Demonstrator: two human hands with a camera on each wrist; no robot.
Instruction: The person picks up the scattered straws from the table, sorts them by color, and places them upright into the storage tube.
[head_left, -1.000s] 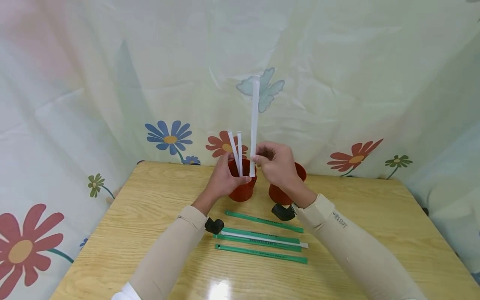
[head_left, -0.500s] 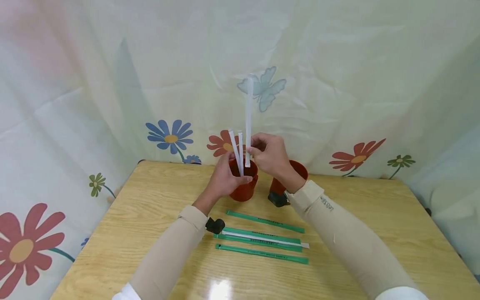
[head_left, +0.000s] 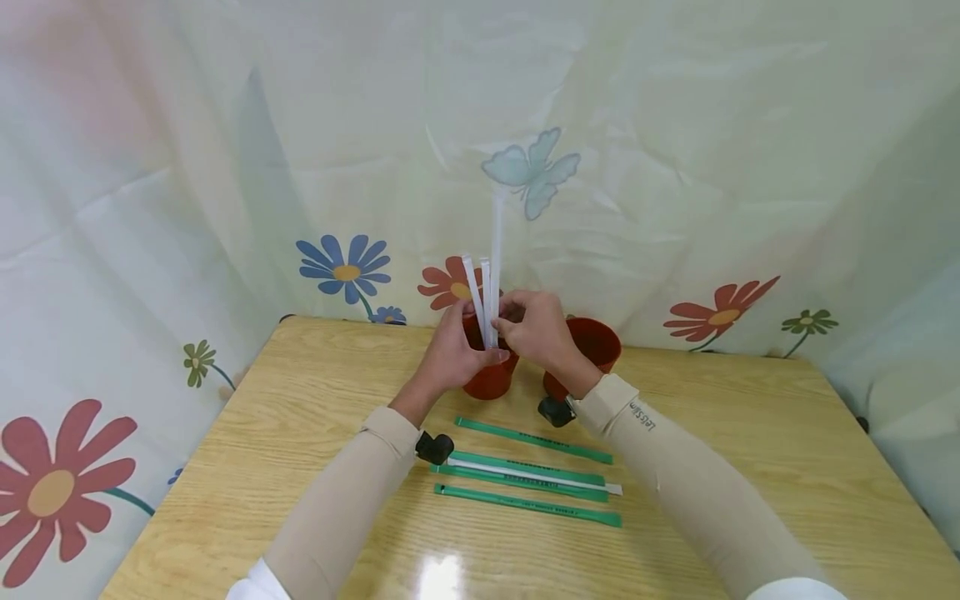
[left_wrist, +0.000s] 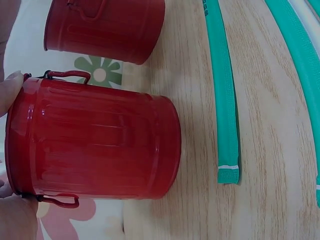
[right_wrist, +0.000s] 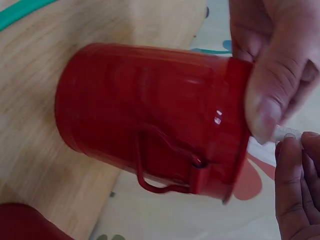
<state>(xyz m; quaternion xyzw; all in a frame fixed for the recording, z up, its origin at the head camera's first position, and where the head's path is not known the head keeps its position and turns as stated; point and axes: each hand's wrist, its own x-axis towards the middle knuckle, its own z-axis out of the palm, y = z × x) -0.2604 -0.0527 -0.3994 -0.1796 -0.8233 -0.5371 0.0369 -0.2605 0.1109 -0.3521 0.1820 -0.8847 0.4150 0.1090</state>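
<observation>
My left hand [head_left: 453, 354] grips the rim of a small red metal bucket [head_left: 491, 385], thumb on the near side and fingers at the far side. Two white paper-wrapped straws [head_left: 473, 283] lean upright inside it. Between thumb and fingertips my right hand [head_left: 542, 333] pinches a third white-wrapped straw [head_left: 497, 250], upright, its lower end down at the bucket's mouth beside the others. In the right wrist view the right-hand fingers [right_wrist: 292, 175] pinch this straw right by the left thumb [right_wrist: 267, 112]. The left wrist view shows the bucket's ribbed side [left_wrist: 95, 140] and small side handles.
A second red bucket [head_left: 603, 343] stands to the right, partly behind my right wrist. Nearer me on the wooden table [head_left: 300, 417] lie several green-wrapped straws [head_left: 532, 504] and one white-wrapped straw [head_left: 562, 482]. A flowered cloth [head_left: 645, 208] hangs behind.
My right hand has moved left over the bucket, then down, lowering the white straw beside the two others. My left hand keeps its grip on the rim.
</observation>
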